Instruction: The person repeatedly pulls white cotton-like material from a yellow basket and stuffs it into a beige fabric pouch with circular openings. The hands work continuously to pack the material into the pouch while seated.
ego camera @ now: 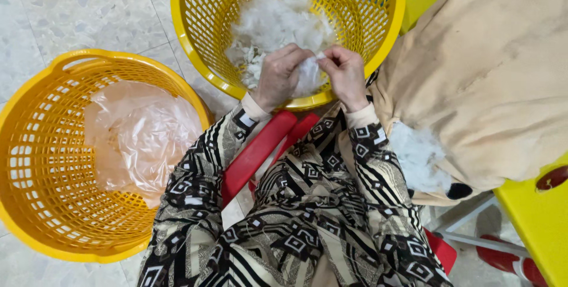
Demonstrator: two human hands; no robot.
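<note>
My left hand [278, 77] and my right hand [346, 77] meet over the near rim of a yellow plastic basket [378, 32]. Between them both hands pinch one clump of white fluffy stuffing [310, 73]. Inside the basket lies a loose pile of the same white stuffing [275, 23]. To my right rests a large tan fabric bag [491, 68], and more white stuffing [417, 154] bulges from its opening by my right forearm.
A second basket, orange-yellow [35, 163], stands at the left with crumpled clear plastic film [142, 133] inside. I sit on a red stool [254, 154]. A yellow surface [535, 219] is at the right, above a white metal frame. The floor is pale speckled tile.
</note>
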